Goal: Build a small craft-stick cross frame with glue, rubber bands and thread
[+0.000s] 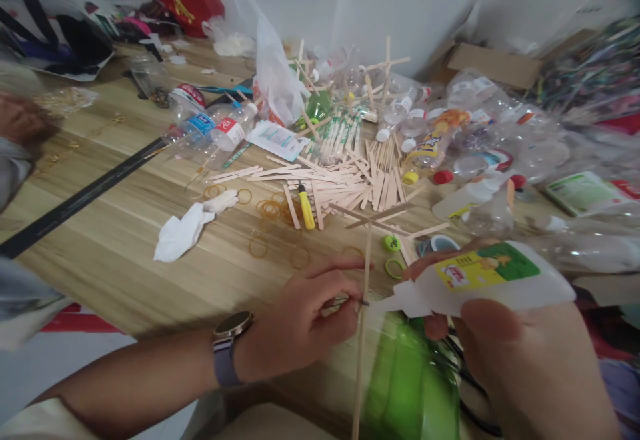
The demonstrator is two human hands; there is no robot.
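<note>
Green plastic of a bottle (410, 380) fills the bottom edge nearest us, blurred, just under both hands. Our right hand (530, 360) wraps its fingers around a white glue bottle (480, 280), the nozzle pointing left at a long wooden stick (361, 333) that runs upright past the table edge. Our left hand (305, 317) pinches something thin and dark at that stick, thumb and forefinger closed; we cannot tell exactly what it is. Glue could run onto our fingers or drip on the green bottle if we squeeze too hard. The stick could pivot off the nozzle, since only a fingertip pinch steadies it. Loose rubber bands (270, 210) and the pile of craft sticks (350, 183) lie beyond, well apart.
</note>
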